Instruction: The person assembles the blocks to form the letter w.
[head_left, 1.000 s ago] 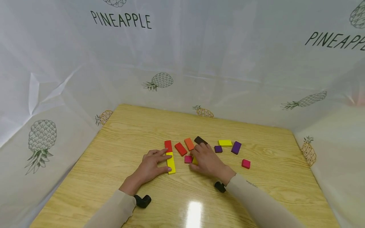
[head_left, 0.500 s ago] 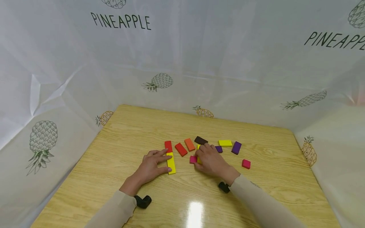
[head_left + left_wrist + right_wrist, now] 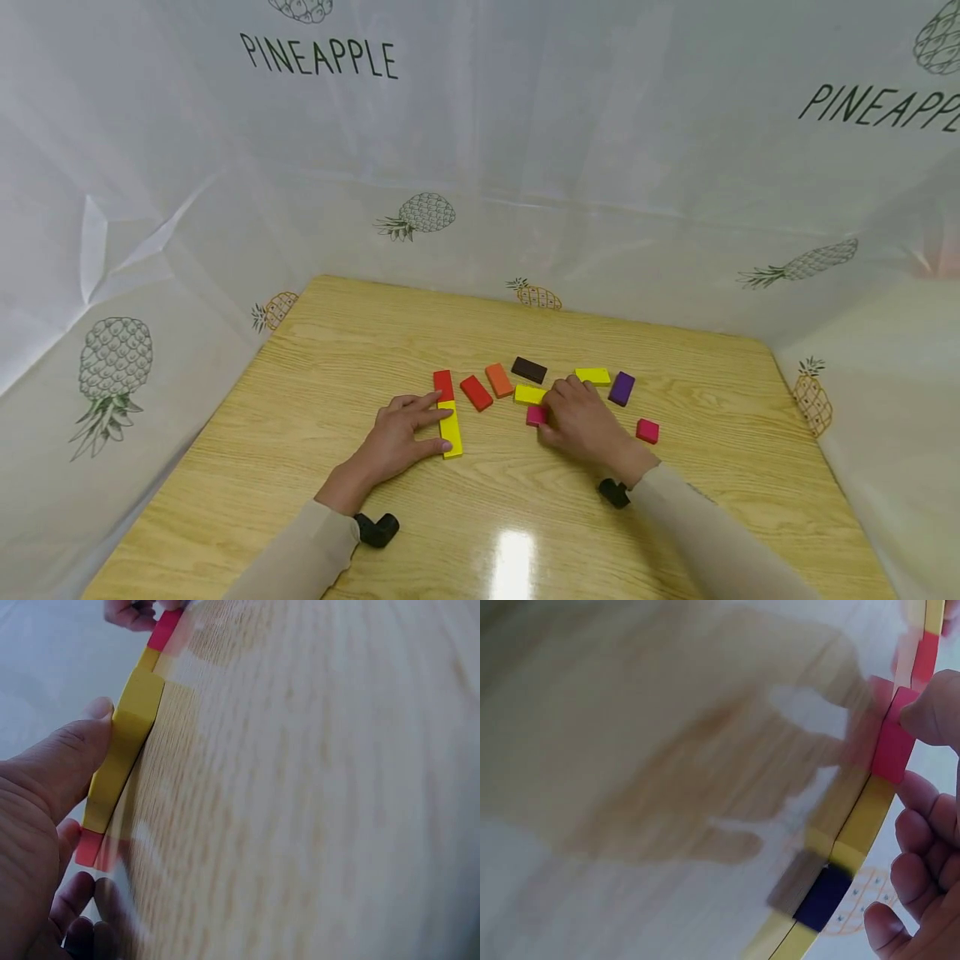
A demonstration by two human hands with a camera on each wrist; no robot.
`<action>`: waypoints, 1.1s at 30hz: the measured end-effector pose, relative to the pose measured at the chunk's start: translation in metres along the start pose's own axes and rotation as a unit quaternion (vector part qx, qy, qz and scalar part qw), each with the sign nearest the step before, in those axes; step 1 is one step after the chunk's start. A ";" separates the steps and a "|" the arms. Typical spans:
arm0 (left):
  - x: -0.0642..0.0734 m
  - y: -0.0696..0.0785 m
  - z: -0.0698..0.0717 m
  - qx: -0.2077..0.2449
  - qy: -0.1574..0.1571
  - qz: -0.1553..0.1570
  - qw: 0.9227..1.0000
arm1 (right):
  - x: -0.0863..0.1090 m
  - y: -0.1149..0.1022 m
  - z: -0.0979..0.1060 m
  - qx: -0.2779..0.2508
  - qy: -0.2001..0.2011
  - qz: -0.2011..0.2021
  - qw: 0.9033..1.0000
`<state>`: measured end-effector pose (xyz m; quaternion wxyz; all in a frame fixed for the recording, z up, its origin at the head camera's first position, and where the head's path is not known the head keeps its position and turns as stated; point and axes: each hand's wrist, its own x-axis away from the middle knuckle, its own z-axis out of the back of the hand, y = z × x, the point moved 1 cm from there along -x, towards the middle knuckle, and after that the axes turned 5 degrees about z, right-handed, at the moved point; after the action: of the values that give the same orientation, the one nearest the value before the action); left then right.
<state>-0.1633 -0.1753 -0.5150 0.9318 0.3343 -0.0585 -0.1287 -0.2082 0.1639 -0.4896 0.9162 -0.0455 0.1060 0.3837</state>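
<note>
On woodgrain table (image 3: pixel 360 350) by pineapple-print sheeting (image 3: pixel 570 167), left hand (image 3: pixel 399 437) loose, right hand (image 3: pixel 583 418) round pink block (image 3: pixel 536 416).

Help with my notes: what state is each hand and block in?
left hand: resting on yellow strip
right hand: pinching left pink block
yellow strip: flat
end red block: flat, against yellow strip
left pink block: pinched
loose red block: flat, angled
orange block: flat, angled
black block: flat
middle yellow block: flat
back yellow block: flat
large purple block: flat
small purple block: blurred, pose unclear
right pink block: flat
</note>
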 end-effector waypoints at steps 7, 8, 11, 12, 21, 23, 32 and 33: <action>0.000 0.000 0.000 -0.004 0.001 -0.001 1.000 | 0.008 0.013 0.004 0.008 0.003 -0.029 1.000; 0.000 0.000 0.000 -0.003 0.001 -0.001 1.000 | 0.009 0.014 0.004 0.008 0.004 -0.031 0.999; 0.000 0.000 0.000 -0.002 0.001 -0.001 1.000 | 0.010 0.013 0.005 0.010 0.008 -0.033 0.999; 0.000 0.000 0.000 -0.001 0.001 -0.001 1.000 | 0.011 0.012 0.005 0.010 0.009 -0.033 0.999; 0.000 -0.001 -0.001 -0.003 0.000 0.002 1.000 | 0.008 -0.010 0.005 0.002 0.005 -0.009 1.000; 0.000 0.000 -0.001 -0.004 -0.001 0.002 1.000 | 0.006 -0.017 0.004 0.002 0.007 0.004 1.000; 0.000 0.001 0.000 0.001 -0.001 0.005 1.000 | -0.004 -0.049 0.003 -0.001 -0.002 0.045 0.999; 0.000 0.002 0.000 0.001 -0.001 0.006 1.000 | -0.005 -0.052 0.003 -0.004 -0.005 0.047 0.999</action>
<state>-0.1629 -0.1738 -0.5143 0.9323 0.3344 -0.0615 -0.1237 -0.1740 0.1249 -0.4857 0.8974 -0.0420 0.1024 0.4271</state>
